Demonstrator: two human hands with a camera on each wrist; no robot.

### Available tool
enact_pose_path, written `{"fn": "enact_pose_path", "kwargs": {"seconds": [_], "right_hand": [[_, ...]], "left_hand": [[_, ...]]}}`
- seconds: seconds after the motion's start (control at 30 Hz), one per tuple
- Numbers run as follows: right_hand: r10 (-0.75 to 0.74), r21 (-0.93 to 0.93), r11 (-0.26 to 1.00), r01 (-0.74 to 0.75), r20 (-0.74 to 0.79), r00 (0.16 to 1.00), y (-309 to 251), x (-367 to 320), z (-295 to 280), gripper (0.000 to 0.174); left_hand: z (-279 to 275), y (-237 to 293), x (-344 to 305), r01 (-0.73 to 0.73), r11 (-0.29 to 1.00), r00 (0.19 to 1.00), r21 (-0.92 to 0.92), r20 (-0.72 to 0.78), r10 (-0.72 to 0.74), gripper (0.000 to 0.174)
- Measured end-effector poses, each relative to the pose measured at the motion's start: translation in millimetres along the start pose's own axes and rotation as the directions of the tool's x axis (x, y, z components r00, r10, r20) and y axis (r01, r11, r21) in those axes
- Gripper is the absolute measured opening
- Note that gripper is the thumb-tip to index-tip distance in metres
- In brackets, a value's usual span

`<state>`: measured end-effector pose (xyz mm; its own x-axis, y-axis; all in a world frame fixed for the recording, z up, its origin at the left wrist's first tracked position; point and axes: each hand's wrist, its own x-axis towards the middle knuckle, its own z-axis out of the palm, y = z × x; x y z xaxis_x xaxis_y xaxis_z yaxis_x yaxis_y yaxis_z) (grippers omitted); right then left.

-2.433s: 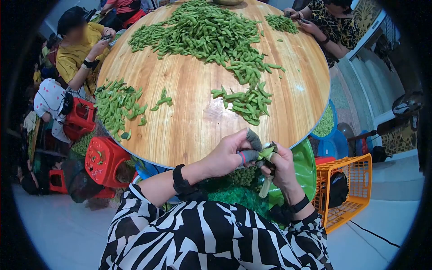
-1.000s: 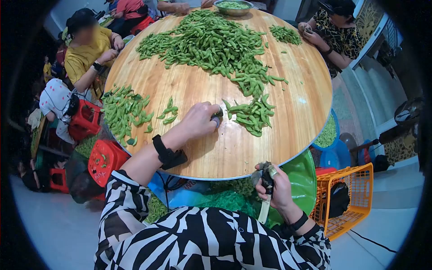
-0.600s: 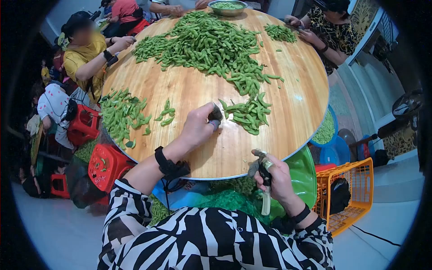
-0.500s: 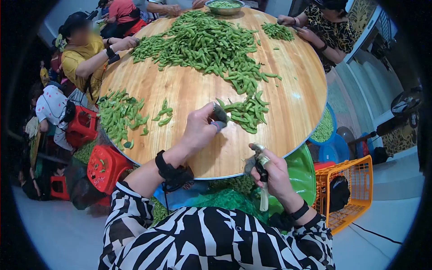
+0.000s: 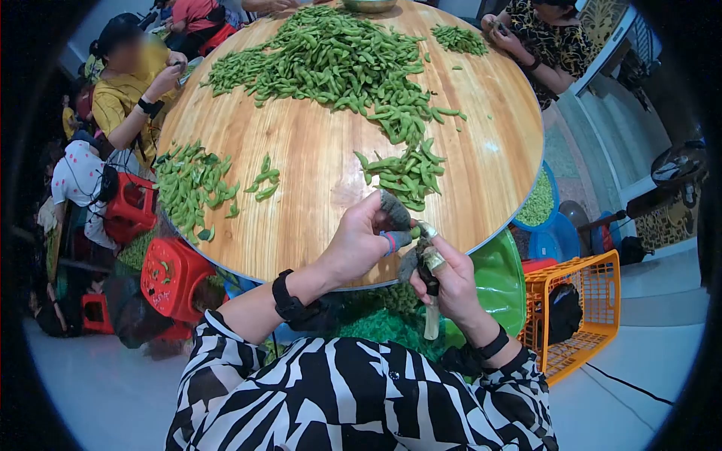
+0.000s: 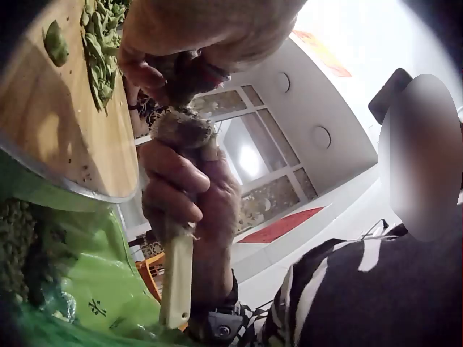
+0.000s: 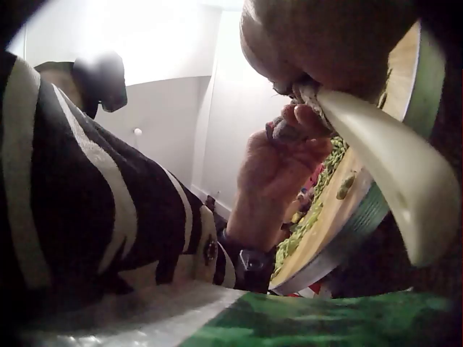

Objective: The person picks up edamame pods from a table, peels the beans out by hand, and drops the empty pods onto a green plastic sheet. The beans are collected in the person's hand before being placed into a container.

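My left hand, with grey covers on thumb and finger, pinches a green edamame pod, mostly hidden by the fingertips. Close against it, over the table's near edge, my right hand grips a tool by its pale handle. The handle points down out of the fist in the left wrist view and looks long and curved in the right wrist view; the working end is hidden in the fingers. Just beyond both hands lies a small heap of edamame pods on the round wooden table.
A large pod pile covers the table's far part; loose pods lie at left. Below the near edge are a green tub and green netting. An orange crate stands at right, a red stool at left. Other people sit around.
My left hand reached to the small heap, then came back toward me and now meets the right hand, a pod between its fingers. The right hand rose slightly, still gripping the pale-handled tool.
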<state>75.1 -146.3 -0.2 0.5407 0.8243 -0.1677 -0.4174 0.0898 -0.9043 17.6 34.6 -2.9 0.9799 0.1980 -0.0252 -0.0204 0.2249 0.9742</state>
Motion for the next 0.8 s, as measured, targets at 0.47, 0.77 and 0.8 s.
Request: {"fn": "enact_pose_path", "kwargs": {"seconds": [0.47, 0.77, 0.8], "right_hand": [[-0.157, -0.254, 0.955, 0.150, -0.006, 0.988, -0.6, -5.8, -13.1, 0.040], [-0.538, -0.696, 0.497, 0.519, 0.222, 0.813, 7.7, -9.2, -26.8, 0.041], [-0.492, -0.662, 0.600, 0.448, 0.137, 0.860, 7.9, -12.0, -25.3, 0.038]], "left_hand": [[-0.1, -0.3, -0.2, 0.094, 0.983, 0.995, -0.156, 0.054, -0.087, 0.023], [22.3, -13.4, -5.2, 0.288, 0.894, 0.956, -0.344, 0.157, -0.248, 0.023], [25.9, -14.1, -7.8, 0.251, 0.945, 0.963, -0.209, 0.154, -0.222, 0.024]]}}
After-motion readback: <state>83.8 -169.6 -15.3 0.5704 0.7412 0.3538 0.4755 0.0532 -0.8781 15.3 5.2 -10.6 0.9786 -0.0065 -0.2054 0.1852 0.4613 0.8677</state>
